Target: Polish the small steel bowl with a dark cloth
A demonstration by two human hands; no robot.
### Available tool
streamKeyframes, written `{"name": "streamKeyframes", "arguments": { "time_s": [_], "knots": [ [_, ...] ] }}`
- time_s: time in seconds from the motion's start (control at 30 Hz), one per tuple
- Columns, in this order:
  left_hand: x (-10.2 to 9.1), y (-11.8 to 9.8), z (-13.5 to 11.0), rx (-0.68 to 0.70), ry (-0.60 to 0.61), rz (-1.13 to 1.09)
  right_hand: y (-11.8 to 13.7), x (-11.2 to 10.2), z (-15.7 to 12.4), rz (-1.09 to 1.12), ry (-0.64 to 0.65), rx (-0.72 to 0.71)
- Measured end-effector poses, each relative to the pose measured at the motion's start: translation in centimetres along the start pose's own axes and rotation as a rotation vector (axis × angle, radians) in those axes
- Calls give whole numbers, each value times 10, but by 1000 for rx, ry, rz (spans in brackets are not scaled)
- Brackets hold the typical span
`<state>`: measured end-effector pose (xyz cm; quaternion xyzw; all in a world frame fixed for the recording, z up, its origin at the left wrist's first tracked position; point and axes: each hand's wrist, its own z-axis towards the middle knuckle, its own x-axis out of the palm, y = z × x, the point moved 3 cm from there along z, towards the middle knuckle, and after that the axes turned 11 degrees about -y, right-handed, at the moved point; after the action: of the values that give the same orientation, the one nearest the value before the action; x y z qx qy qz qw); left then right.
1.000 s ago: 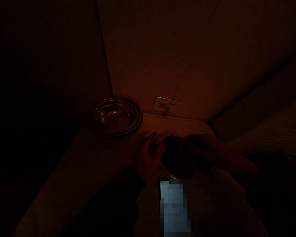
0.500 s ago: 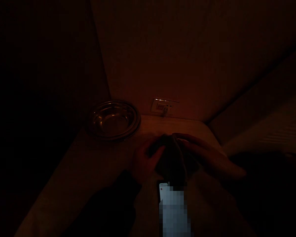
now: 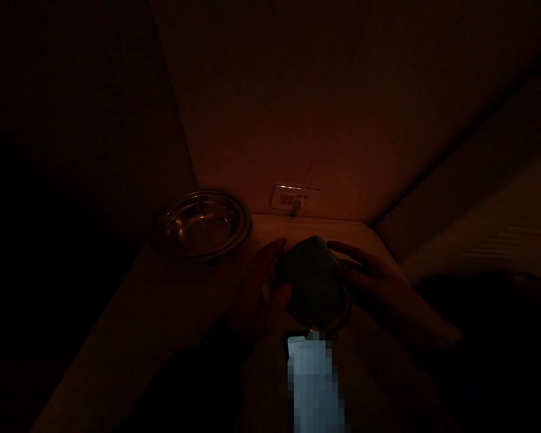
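In dim light I hold a dark green, soft-looking thing (image 3: 316, 279) over the table; its kind is too dark to make out. It has a peaked top and a paler rim low on its right side. My left hand (image 3: 264, 294) is curled around its left edge, thumb on the near face. At its right edge, my right hand (image 3: 369, 273) grips with bent fingers, some of them hidden behind it. A lit phone (image 3: 296, 343) lies just below it on the table, most of its screen blurred out.
Shiny metal dishes (image 3: 202, 231), which look stacked, stand at the table's back left corner. A wall socket plate (image 3: 294, 198) with something plugged in sits above the table's (image 3: 270, 221) back edge. Walls rise behind and beside the table.
The dark green thing was folded with a ridge down its middle and now shows a broader, smoother face. Both hands have shifted their hold on its sides. The view has moved slightly.
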<state>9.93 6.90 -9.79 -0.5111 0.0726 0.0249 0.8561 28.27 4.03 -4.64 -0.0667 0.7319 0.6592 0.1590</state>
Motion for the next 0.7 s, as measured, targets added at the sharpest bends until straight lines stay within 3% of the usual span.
{"name": "streamKeyframes", "arguments": {
  "time_s": [0.1, 0.2, 0.3, 0.4, 0.43, 0.5, 0.57, 0.63, 0.7],
  "knots": [
    [1, -7, -2, 278, 122, 134, 1, -6, -5, 84, -55, 139],
    [3, -6, -3, 338, 157, 211, 4, -11, -12, 28, -24, 139],
    [5, -5, -3, 182, 120, 205, 8, -18, -19, -176, -52, -22],
    [5, -7, -5, -91, 6, 199, 21, -25, -29, -463, -222, -371],
    [7, -9, -6, -160, 51, 169, 28, -24, -32, -550, -247, -505],
    [9, -16, -5, -200, 101, 83, 38, -15, -35, -673, -117, -718],
    [11, -22, -5, -202, 192, 17, 43, -6, -31, -705, 27, -826],
    [13, -24, -5, -198, 292, -34, 40, -1, -21, -645, 220, -729],
    [14, -22, -5, -195, 324, -57, 30, -2, -9, -579, 330, -559]
  ]
}}
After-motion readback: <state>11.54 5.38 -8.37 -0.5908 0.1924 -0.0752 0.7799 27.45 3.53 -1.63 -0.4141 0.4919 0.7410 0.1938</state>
